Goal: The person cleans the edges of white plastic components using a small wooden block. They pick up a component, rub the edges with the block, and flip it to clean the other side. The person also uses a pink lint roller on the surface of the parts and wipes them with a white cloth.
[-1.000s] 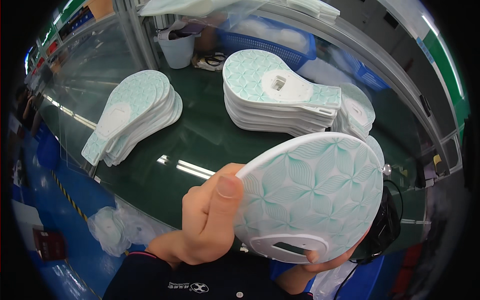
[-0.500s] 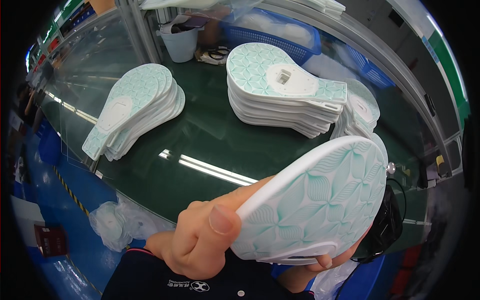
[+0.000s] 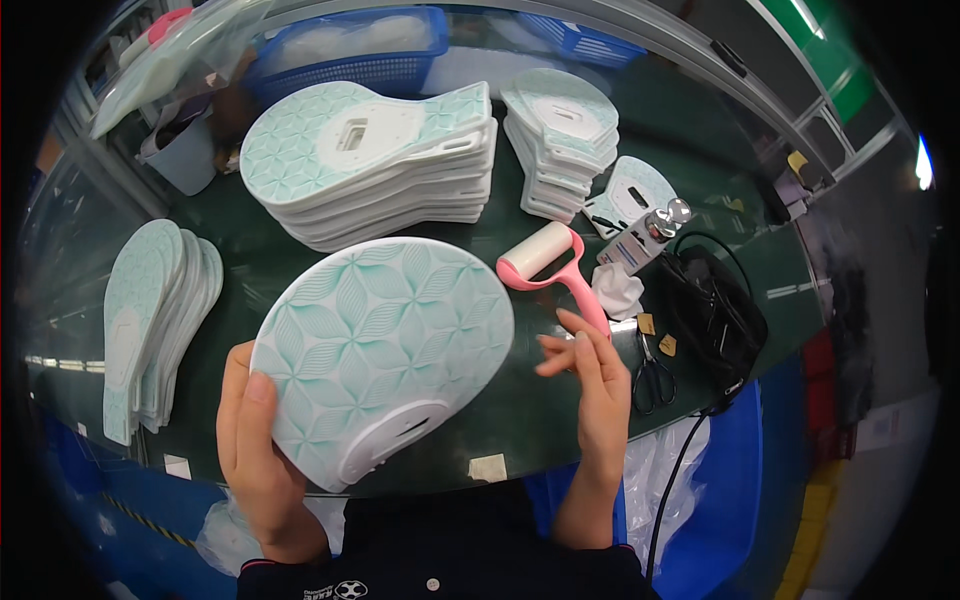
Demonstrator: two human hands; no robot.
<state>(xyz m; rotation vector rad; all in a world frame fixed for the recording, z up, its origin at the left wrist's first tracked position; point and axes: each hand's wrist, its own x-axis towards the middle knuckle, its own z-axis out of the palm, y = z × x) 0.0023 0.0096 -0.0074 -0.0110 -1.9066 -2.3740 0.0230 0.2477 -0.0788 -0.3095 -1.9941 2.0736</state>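
My left hand (image 3: 258,450) grips the left edge of a rounded white plastic panel (image 3: 390,325) with a teal petal pattern, thumb on the front face. The panel is tilted up above the table, and a raised white oval with a slot shows near its lower edge. My right hand (image 3: 597,395) is off the panel, holding nothing, its fingers apart. Just beyond its fingertips lies a pink-handled lint roller (image 3: 541,252) with a white roll.
Stacks of similar panels stand at the left (image 3: 150,320), back middle (image 3: 300,150) and back right (image 3: 562,110). On the right are a bottle (image 3: 632,245), crumpled white tissue (image 3: 618,291), scissors (image 3: 654,380) and a black bag (image 3: 715,310). A blue basket (image 3: 350,60) stands behind.
The view has swung right, bringing the lint roller, bottle and scissors into sight. My right hand has come away from the panel. The left still holds it, now further left in view.
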